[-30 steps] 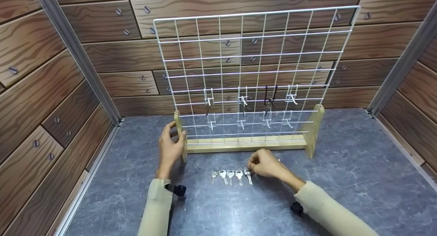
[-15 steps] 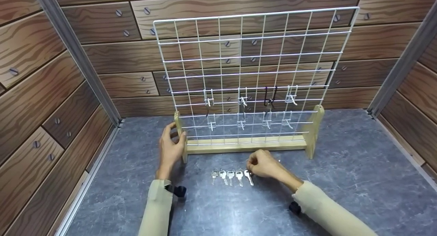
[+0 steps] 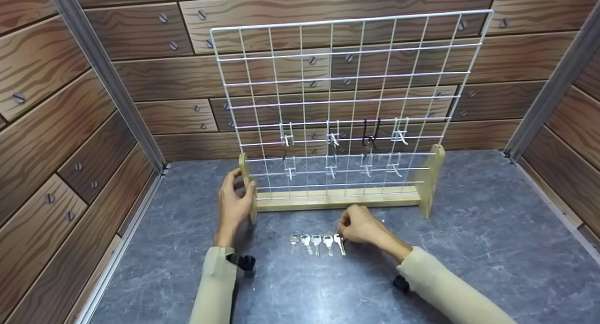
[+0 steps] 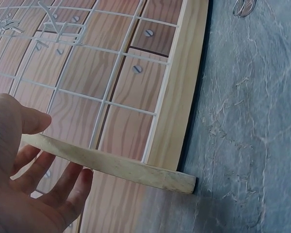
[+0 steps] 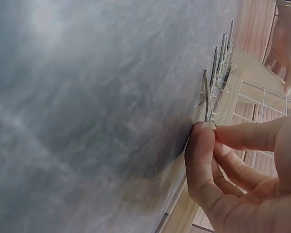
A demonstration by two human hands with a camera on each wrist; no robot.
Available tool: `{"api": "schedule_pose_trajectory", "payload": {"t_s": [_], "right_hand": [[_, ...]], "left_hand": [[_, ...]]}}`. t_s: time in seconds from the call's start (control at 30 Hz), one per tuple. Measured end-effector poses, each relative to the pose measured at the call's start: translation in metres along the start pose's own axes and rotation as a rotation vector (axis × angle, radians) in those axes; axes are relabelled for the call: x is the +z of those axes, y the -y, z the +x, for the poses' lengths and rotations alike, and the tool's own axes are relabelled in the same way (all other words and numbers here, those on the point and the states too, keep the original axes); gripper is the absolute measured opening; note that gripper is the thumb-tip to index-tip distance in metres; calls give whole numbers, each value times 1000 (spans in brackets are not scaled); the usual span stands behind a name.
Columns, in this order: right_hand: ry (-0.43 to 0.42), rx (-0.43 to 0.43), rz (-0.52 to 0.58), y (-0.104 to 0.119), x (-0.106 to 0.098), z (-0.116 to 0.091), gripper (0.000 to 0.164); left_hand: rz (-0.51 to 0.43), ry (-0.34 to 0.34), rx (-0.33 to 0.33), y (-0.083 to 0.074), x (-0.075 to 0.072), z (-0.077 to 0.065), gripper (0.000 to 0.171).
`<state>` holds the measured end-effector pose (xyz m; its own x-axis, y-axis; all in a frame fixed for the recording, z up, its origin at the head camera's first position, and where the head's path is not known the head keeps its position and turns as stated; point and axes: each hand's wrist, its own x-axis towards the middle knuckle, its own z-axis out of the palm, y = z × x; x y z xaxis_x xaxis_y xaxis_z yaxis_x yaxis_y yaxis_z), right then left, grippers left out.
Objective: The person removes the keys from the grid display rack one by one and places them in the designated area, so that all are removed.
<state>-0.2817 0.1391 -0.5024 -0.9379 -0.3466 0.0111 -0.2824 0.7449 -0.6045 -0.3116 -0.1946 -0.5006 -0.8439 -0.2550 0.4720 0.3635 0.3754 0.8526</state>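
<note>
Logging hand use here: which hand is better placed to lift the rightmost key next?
Probably the right hand: it pinches the rightmost key at one end, while the left hand holds the wooden upright, away from that key.

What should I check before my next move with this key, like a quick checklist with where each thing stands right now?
1. Rack standing on the table: ok, upright on its wooden feet.
2. Rack steadied: ok, your left hand grips its left upright.
3. Key pinched: ok, your right hand has the end key between thumb and finger, near its top end.
4. End key fully off the table: cannot tell from these views.
5. Other four keys lined up: ok, in a row beside it.
6. Free hook picked out among the hooks: cannot tell, they look too small to judge each one.
</note>
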Motion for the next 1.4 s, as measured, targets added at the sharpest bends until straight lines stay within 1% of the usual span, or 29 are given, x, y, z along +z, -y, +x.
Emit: {"api": "schedule_pose_trajectory", "payload": {"t_s": [0.23, 0.4, 0.6, 0.8, 0.97, 1.03, 1.23, 1.4], "right_hand": [[15, -26, -27, 1, 2, 1, 16], [16, 2, -1, 0, 1, 1, 18], [22, 19, 20, 0, -2, -1, 14], [12, 11, 26, -2, -7, -5, 10], [9, 6, 68, 2, -19, -9, 10], [3, -10, 95, 4, -25, -11, 10], [-60, -88, 126, 9, -45, -15, 7], [-111, -108, 151, 13, -62, -19, 9]], "left_hand": [[8, -8, 4, 0, 0, -1, 43], [5, -1, -8, -1, 0, 1, 44], [15, 13, -25, -2, -1, 0, 46], [-11, 3, -4, 0, 0, 0, 44], [-7, 4, -3, 0, -2, 0, 44], [-1, 7, -10, -2, -2, 0, 44], [1, 6, -8, -3, -2, 1, 43], [0, -1, -5, -3, -1, -1, 43]]}}
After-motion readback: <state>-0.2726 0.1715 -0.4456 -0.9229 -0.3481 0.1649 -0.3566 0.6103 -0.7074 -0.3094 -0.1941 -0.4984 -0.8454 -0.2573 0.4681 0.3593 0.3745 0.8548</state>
